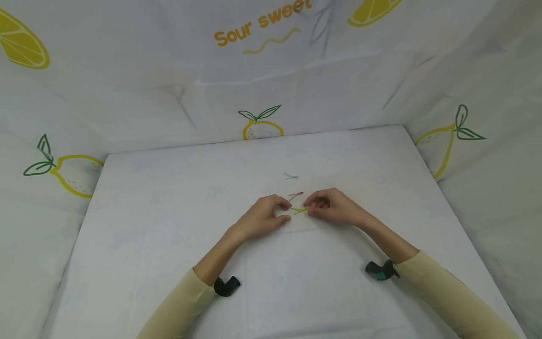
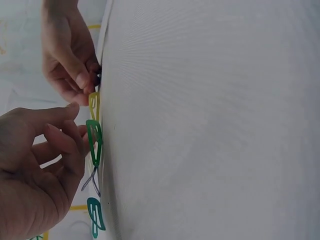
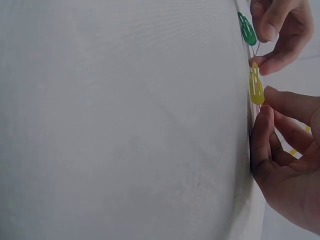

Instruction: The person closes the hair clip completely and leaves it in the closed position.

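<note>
A yellow snap hair clip (image 1: 299, 210) lies between the two hands, its prongs spread towards the left. My right hand (image 1: 332, 206) pinches the clip's right end between thumb and fingertips; the wide end of this yellow clip (image 3: 257, 92) shows at those fingertips in the right wrist view. My left hand (image 1: 264, 216) is beside the prongs, thumb and fingers apart with a gap between them. Just behind the yellow clip is a reddish clip (image 1: 296, 195), and farther back a greyish one (image 1: 291, 176). A green clip (image 2: 94, 142) appears near the left fingers in the left wrist view.
A teal clip (image 2: 95, 216) and a thin grey forked piece (image 2: 92, 181) show at the edge of the left wrist view. White cloth covers the table (image 1: 169, 197), with lemon-printed cloth walls (image 1: 148, 94) around it. Black devices (image 1: 227, 286) sit at both sleeve cuffs.
</note>
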A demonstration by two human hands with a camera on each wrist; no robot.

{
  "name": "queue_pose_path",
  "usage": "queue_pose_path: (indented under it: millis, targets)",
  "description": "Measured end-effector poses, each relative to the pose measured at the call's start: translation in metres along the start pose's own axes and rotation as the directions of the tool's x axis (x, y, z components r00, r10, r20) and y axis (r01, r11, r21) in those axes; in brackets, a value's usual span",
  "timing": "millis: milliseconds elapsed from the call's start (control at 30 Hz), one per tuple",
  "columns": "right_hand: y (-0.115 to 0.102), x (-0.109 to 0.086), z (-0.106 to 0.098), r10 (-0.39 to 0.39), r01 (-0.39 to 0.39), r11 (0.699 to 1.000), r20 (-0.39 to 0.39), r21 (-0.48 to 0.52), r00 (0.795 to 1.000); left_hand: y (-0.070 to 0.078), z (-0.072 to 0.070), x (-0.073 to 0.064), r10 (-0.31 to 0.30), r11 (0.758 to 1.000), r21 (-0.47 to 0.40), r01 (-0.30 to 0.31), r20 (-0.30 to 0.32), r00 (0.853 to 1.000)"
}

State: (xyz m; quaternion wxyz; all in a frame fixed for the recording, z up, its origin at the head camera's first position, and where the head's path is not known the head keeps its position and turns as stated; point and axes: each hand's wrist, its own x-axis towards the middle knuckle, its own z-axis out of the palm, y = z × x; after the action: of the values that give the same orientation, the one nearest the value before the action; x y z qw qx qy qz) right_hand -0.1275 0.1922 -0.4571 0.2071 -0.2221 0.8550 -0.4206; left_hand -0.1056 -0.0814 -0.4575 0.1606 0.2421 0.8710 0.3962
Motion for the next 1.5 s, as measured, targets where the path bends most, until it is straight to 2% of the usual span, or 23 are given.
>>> queue_pose_path:
  millis: [200, 433, 700, 1133, 1500]
  targets:
    - [0.001, 0.003, -0.001, -0.003, 0.003, 1.0, 0.007, 0.008, 1.0, 0.003, 0.004, 0.007, -0.038, 0.999, -0.009, 0.037, -0.025, 0.999]
    - [0.001, 0.006, -0.002, 0.016, -0.016, 1.0, 0.01, 0.014, 1.0, 0.002, 0.006, 0.012, -0.055, 0.998, -0.014, 0.054, -0.055, 0.997]
    - [0.0, 0.006, 0.0, 0.029, -0.029, 1.0, -0.008, -0.009, 1.0, 0.006, 0.009, 0.016, -0.081, 0.996, -0.043, 0.079, -0.048, 0.996]
    - [0.003, 0.004, 0.003, 0.038, -0.038, 0.999, -0.033, 0.0, 0.999, 0.012, 0.013, 0.018, -0.093, 0.996, -0.011, 0.093, -0.067, 0.993]
    - [0.001, 0.003, 0.002, 0.043, -0.044, 0.999, -0.033, -0.007, 0.999, 0.009, 0.013, 0.022, -0.117, 0.993, -0.034, 0.115, -0.07, 0.991]
